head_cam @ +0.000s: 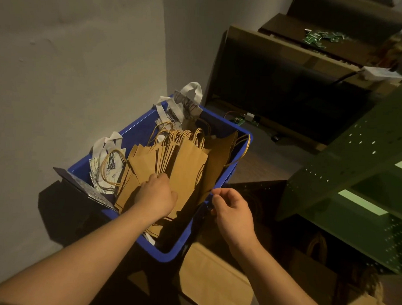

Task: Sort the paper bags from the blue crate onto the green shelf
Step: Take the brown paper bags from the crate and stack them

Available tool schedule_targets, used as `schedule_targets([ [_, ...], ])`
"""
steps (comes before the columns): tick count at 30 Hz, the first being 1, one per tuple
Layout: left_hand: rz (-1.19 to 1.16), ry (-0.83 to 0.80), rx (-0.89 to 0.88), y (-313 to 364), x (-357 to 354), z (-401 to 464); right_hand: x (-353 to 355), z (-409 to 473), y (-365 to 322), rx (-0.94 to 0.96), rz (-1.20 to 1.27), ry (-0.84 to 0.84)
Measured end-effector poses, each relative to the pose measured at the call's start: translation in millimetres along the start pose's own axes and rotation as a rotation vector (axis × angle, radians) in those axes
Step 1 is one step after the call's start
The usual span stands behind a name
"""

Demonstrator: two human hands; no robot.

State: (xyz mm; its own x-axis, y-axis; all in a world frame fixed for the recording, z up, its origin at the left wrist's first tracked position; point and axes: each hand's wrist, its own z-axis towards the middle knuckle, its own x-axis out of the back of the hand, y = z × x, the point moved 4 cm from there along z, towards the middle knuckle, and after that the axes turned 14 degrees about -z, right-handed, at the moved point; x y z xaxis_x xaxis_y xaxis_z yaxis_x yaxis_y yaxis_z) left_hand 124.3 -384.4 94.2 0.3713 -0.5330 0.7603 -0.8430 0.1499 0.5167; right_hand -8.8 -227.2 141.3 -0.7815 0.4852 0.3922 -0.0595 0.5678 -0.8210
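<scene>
Fanned flat brown kraft paper bags (183, 165) filling the blue plastic crate (218, 212); left hand (156, 193) curled into the stack; right hand (231, 209), loosely curled, empty at the crate's right rim; separate one bag cleanly; lift toward the green perforated metal shelf (345, 171).

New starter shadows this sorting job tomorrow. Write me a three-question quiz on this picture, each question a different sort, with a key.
1. True or false: the left hand is down among the brown paper bags in the blue crate.
2. Multiple choice: the right hand is (a) holding a white-handled bag, (b) at the crate's right rim with curled fingers, (c) resting on the green shelf.
3. Fill in: the printed bags with white handles stand along the crate's ____ side, nearest the wall.

Key: 1 true; 2 b; 3 left.
</scene>
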Motion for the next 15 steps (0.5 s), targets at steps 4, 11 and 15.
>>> schedule_targets([
  [4,-0.224,-0.006,0.018,5.4,-7.1,-0.9,-1.1,-4.5,3.2,-0.04,0.016,-0.012],
  [11,-0.379,0.045,-0.093,18.3,8.0,-20.6,12.4,-8.2,6.4,-0.07,0.054,-0.03],
  [15,-0.437,0.079,-0.203,27.5,41.7,-38.7,20.2,-5.7,-6.5,-0.017,0.043,-0.03],
])
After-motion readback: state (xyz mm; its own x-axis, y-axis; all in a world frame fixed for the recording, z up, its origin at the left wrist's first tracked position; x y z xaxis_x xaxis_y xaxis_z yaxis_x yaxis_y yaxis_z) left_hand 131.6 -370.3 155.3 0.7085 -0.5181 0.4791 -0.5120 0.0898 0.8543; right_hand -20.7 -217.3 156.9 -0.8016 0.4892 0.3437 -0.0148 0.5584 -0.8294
